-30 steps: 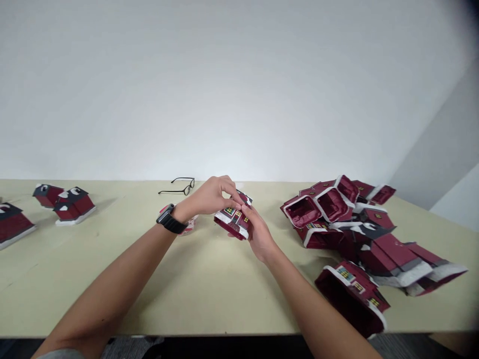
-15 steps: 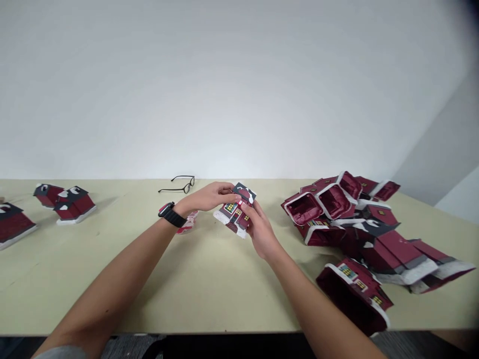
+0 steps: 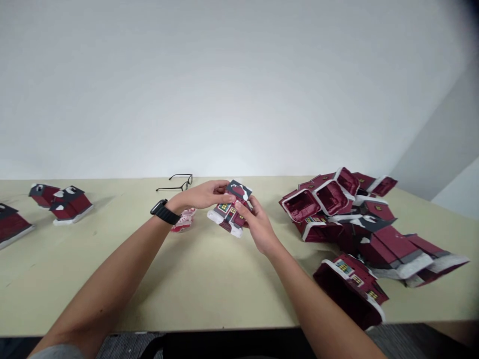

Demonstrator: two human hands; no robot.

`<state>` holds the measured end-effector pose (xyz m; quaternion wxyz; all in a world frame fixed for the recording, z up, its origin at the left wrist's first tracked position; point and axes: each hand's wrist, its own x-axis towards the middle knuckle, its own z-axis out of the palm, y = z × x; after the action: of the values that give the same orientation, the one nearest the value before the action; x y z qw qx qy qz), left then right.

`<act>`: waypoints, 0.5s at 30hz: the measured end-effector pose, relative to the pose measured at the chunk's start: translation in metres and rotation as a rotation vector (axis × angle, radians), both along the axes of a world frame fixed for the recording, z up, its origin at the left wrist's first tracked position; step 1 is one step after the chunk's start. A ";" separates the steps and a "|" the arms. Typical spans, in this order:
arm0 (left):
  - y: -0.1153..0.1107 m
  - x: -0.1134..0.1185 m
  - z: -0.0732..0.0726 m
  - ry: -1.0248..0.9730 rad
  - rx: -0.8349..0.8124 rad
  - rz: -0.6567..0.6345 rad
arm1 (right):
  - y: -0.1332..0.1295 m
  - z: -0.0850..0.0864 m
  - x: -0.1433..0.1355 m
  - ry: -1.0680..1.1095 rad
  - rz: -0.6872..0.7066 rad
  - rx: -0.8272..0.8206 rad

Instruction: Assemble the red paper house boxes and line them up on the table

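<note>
A small dark-red model house [image 3: 236, 214] with a grey, snow-patched roof, yellow windows and a white base is held up over the table in both hands. My left hand [image 3: 205, 194] grips its upper left side, the thumb on the front. On the right side, my right hand [image 3: 258, 224] closes round it with its thumb also pressed to the front. The fingers behind the house are hidden. Just below my left wrist lies a red-and-white patterned item [image 3: 184, 220], partly covered, its kind unclear.
Several similar model houses [image 3: 389, 244] are heaped on the right, some tipped with hollow undersides showing. One house [image 3: 352, 289] lies near the front edge. More houses [image 3: 72, 205] stand upright at left. Black-framed glasses [image 3: 175, 188] rest near the wall, on the pale table [image 3: 179, 294].
The held house has turned slightly, and its base shows more on the left. Both hands stay on it. The whole view has shifted a little.
</note>
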<state>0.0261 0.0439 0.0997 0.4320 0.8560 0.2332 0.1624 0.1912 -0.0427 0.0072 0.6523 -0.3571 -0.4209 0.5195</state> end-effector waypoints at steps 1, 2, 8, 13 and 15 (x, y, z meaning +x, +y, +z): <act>-0.001 -0.002 0.002 0.008 -0.022 0.001 | 0.001 -0.002 0.000 0.010 0.027 0.001; -0.003 -0.005 0.004 0.012 -0.036 0.010 | 0.002 -0.004 0.000 0.028 0.040 0.005; -0.039 -0.033 -0.015 0.001 -0.113 0.116 | 0.004 -0.006 0.003 0.001 -0.107 0.059; -0.079 -0.089 -0.050 0.038 -0.159 0.247 | -0.001 -0.001 0.001 -0.005 -0.121 0.049; -0.090 -0.120 -0.057 0.056 -0.187 0.362 | -0.002 -0.001 0.000 -0.029 -0.110 0.042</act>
<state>-0.0936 -0.0459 0.0425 0.4665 0.7605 0.4093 0.1912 0.1913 -0.0452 0.0067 0.6811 -0.3731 -0.4209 0.4687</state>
